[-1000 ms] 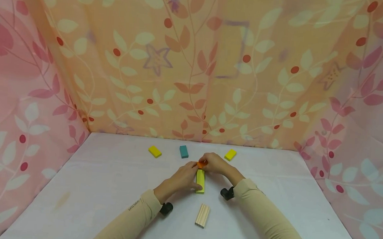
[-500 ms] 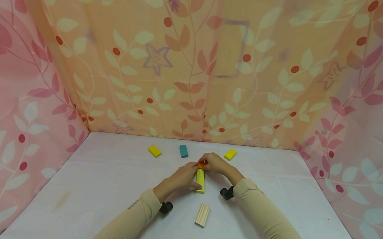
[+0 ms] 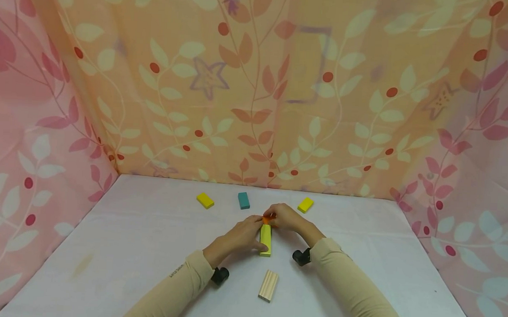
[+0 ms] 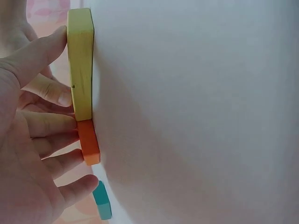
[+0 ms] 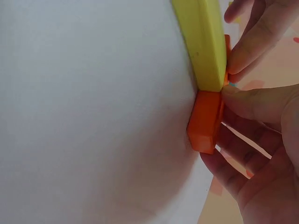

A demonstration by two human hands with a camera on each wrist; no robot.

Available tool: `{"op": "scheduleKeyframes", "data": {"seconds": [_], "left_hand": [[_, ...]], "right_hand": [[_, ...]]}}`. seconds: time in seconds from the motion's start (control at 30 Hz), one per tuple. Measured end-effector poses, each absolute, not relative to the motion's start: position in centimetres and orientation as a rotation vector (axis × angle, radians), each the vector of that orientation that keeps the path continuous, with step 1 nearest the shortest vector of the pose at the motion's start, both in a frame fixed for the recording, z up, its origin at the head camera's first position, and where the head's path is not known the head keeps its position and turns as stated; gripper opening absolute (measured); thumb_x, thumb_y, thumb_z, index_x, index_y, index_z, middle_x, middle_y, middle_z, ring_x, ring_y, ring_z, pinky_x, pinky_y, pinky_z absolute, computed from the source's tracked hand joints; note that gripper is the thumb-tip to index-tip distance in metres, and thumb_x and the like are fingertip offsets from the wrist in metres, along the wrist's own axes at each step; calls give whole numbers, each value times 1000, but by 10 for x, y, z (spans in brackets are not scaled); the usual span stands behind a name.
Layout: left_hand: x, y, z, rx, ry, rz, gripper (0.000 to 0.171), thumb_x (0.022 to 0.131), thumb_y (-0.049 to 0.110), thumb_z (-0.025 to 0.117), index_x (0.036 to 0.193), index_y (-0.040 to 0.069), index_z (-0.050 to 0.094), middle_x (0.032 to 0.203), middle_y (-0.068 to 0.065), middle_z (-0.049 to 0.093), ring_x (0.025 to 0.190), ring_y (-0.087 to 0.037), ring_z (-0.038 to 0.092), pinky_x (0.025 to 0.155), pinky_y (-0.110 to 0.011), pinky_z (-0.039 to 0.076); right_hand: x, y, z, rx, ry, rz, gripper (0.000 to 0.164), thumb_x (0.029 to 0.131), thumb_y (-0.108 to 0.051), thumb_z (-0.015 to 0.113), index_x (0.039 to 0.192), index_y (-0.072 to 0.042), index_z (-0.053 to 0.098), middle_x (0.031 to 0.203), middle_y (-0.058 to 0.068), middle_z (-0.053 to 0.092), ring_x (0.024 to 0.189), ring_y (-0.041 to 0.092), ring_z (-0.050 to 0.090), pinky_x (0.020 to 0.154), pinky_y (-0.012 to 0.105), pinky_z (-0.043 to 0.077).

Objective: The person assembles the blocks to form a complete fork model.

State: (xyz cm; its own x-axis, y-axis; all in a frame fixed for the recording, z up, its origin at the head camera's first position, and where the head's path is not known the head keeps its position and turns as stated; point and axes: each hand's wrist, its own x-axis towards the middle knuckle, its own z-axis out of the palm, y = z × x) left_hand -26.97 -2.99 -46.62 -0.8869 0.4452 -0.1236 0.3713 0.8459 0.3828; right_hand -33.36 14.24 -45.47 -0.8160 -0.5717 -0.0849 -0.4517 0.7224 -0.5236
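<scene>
Small dark lettering (image 3: 177, 271) runs along the left sleeve (image 3: 169, 287), too tiny for me to read. Past that cuff, the left hand (image 3: 243, 232) has its fingers loosely extended, thumb touching the near part of a long yellow-green block (image 3: 266, 234), fingertips against its far end and an orange block (image 5: 204, 116). The right hand (image 3: 284, 216) is bent narrow around that orange block, thumb near the seam where it butts against the yellow-green one. Both are smooth, painted and straight-edged; a few dark marks fleck the yellow-green side. Nearer the body than either hand lies a plain wooden block (image 3: 268, 286) with striped grain. Beyond the left hand sit a yellow block (image 3: 205, 201) and a teal block (image 3: 244, 201); a second yellow block (image 3: 305, 205) rests just beyond the right hand. White cloth (image 3: 126, 247) spreads beneath both hands; leaf-printed fabric (image 3: 170, 126) hangs ahead of them.
</scene>
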Motion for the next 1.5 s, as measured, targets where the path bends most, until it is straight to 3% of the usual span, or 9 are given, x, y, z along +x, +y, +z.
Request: {"op": "scheduleKeyframes", "data": {"seconds": [0.3, 0.7, 1.5], "left_hand": [[-269, -29, -465, 601, 2785, 568, 87, 77, 46, 80, 147, 10, 43, 152, -6, 42, 140, -23, 39, 114, -46, 36], [-275, -30, -464, 645, 2801, 503, 77, 82, 46, 76, 142, 5, 49, 150, -9, 46, 139, -25, 40, 112, -48, 37], [-275, -28, -461, 576, 2813, 526, 75, 78, 45, 79, 137, 7, 55, 145, -7, 52, 137, -24, 43, 111, -48, 34]], "right_hand": [[-334, 145, -459, -802, 2694, -732, 23, 90, -4, 67, 112, -3, 71, 108, 9, 71, 101, 22, 63, 96, 40, 52], [-333, 142, -456, -802, 2714, -708, 22, 89, -4, 68, 111, -3, 73, 101, 6, 68, 91, 17, 60, 90, 34, 54], [-334, 146, -461, -756, 2701, -784, 23, 90, -6, 67, 112, -6, 73, 104, 5, 69, 94, 17, 60, 91, 36, 53]]}}
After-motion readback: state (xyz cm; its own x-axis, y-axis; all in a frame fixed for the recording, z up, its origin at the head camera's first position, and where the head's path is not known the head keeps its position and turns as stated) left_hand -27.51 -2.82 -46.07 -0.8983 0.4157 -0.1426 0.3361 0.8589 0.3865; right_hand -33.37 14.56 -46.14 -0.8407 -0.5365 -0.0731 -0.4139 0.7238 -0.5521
